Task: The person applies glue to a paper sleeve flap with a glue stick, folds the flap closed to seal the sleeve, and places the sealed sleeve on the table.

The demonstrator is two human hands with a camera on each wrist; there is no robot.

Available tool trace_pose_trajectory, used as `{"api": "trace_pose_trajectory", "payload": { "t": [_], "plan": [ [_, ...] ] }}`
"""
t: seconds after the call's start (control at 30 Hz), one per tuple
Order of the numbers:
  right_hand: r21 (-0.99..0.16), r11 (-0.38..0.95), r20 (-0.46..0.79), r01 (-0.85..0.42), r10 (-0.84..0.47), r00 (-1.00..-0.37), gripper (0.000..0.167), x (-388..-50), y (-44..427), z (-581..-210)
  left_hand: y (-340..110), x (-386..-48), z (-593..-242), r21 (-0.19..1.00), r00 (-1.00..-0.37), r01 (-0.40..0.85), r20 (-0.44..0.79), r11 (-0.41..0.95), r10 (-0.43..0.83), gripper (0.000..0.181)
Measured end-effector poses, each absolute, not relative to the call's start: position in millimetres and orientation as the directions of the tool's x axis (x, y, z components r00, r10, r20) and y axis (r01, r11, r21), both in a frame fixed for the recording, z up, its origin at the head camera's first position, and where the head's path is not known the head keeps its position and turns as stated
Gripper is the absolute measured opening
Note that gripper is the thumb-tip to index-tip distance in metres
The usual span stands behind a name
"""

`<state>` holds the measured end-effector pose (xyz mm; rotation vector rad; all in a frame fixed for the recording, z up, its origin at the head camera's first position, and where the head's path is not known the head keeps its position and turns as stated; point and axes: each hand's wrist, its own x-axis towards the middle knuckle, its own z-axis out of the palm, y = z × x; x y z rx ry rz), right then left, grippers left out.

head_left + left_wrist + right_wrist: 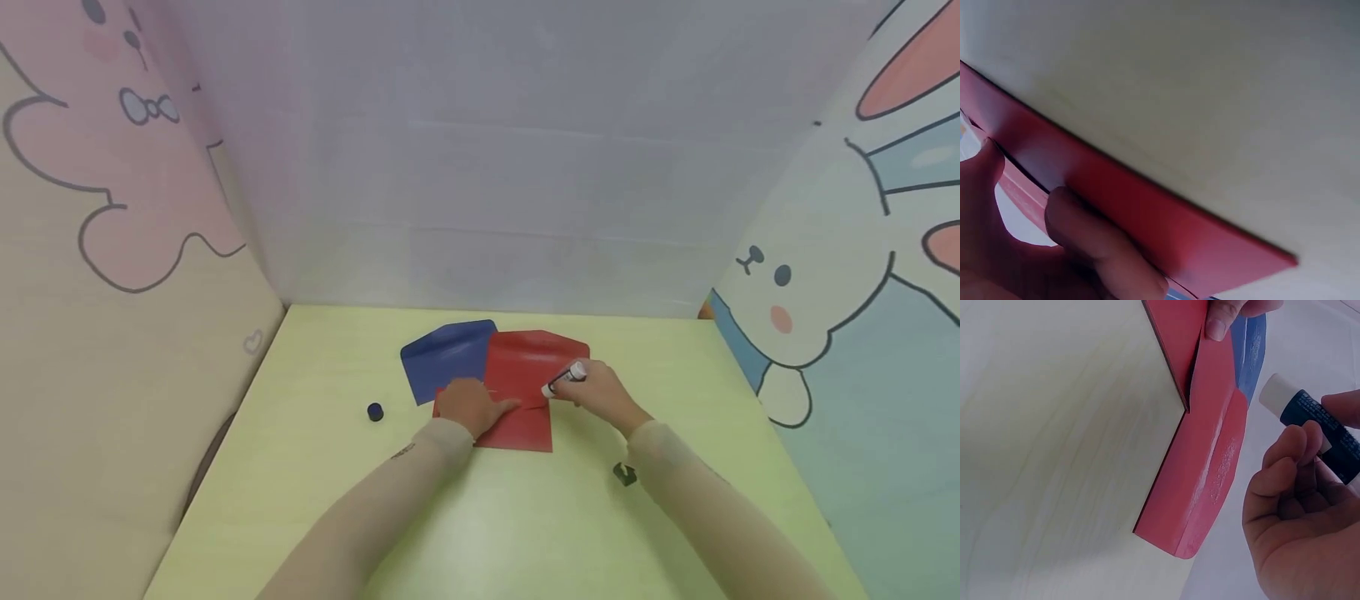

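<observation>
A front red envelope [525, 432] lies on the table, and my left hand [468, 407] presses on it with the thumb stretched to the right. In the right wrist view, a dark gap shows along an edge near that thumb [1217, 326]. My right hand [600, 387] grips a glue stick [1319, 422] with a dark label and white end, held tilted above the right side of the red paper. Behind lies another red envelope [528, 358], its flap raised and carrying shiny streaks. Left of it is a blue envelope [446, 362], also with its flap open.
A small dark round cap [375, 412] stands left of the envelopes. A small dark object [624, 474], its kind unclear, lies by the right forearm. Printed cloth walls [487, 183] enclose the pale table [322, 467] at the back and sides.
</observation>
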<state>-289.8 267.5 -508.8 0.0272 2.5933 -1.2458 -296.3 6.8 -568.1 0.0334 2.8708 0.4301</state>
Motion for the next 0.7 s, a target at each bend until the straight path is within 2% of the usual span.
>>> {"api": "trace_pose_trajectory", "payload": {
  "t": [0.17, 0.3, 0.47, 0.57, 0.7],
  "plan": [
    [-0.772, 0.622, -0.247, 0.133, -0.101, -0.964, 0.035, -290, 266, -509, 4, -297, -566, 0.316, -0.974, 0.014, -0.21, 0.949, 0.084, 0.08],
    [-0.777, 0.623, -0.208, 0.088, -0.123, -0.97, 0.03, -290, 265, -508, -4, -300, -567, 0.378, -0.978, 0.039, -0.175, 0.925, 0.113, 0.076],
    [-0.776, 0.623, -0.217, 0.1, -0.115, -0.969, 0.03, -289, 267, -508, -21, -311, -578, 0.479, -0.98, 0.028, -0.161, 0.877, 0.119, 0.052],
    [-0.775, 0.62, -0.234, 0.121, -0.103, -0.967, 0.033, -287, 268, -507, -29, -317, -587, 0.499, -0.977, 0.03, -0.17, 0.866, 0.131, 0.035],
    [-0.773, 0.622, -0.235, 0.125, -0.098, -0.967, 0.034, -285, 268, -509, -35, -322, -600, 0.48, -0.978, 0.071, -0.14, 0.875, 0.156, 0.029]
  ]
}}
